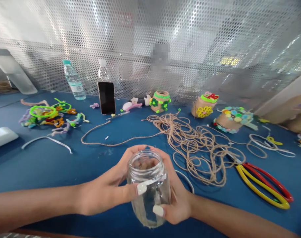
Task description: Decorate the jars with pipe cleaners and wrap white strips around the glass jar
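Between my two hands is a clear glass jar [150, 208], tilted a little with its open mouth up. My left hand [110, 188] wraps the jar's left side, its thumb pressed near a white strip [150, 181] lying across the shoulder below the neck. On the right side, my right hand [176, 198] curls round the glass with its thumb lower on the front. The fingers of both hands go behind the jar and are partly hidden. Just beyond lies a loose tangle of brown twine [190, 142], one strand of it looping left across the table.
Scissors [264, 185] with red and yellow handles lie at right, blades by the twine. Twine-wrapped decorated jars [160, 100] stand along the back. A pile of coloured pipe cleaners [46, 114], a phone [107, 98] and a water bottle [74, 81] occupy the left of the blue table [95, 165].
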`<state>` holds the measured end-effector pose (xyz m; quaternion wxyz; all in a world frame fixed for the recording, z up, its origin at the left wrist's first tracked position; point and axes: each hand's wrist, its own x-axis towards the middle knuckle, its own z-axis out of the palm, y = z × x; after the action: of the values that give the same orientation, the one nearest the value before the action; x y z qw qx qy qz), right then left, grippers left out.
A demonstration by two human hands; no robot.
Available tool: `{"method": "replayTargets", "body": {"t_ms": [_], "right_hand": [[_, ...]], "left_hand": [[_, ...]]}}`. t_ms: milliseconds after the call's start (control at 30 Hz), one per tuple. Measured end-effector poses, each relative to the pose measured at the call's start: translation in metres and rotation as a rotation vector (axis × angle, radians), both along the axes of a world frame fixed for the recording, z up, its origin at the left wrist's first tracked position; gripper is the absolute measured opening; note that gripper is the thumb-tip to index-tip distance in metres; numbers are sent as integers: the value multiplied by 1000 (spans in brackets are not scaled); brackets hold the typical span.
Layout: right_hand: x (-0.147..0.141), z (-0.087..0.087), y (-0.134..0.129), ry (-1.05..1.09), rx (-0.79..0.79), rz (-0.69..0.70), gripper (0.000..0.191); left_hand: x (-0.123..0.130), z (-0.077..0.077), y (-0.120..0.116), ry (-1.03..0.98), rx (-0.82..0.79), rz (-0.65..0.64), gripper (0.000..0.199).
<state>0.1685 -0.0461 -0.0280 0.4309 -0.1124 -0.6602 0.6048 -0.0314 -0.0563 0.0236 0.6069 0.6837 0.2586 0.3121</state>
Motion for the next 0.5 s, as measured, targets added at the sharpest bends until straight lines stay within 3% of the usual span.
{"method": "replayTargets", "body": {"t_ms": [133,333,433,500], "right_hand": [[-2,-1,1,-26,7,-42,94],[-7,3,2,-119,18,-49,101],[-9,4,2,-91,24,-69,101],[-10,6,2,-68,29,-74,98]], "left_hand": [[1,-4,-1,-105,-140,-25,51],[-3,2,2,-134,-166,-94,57],[-1,2,-2,-205,-260,-83,57],[-1,-3,-6,-241,-310,-54,67]]}}
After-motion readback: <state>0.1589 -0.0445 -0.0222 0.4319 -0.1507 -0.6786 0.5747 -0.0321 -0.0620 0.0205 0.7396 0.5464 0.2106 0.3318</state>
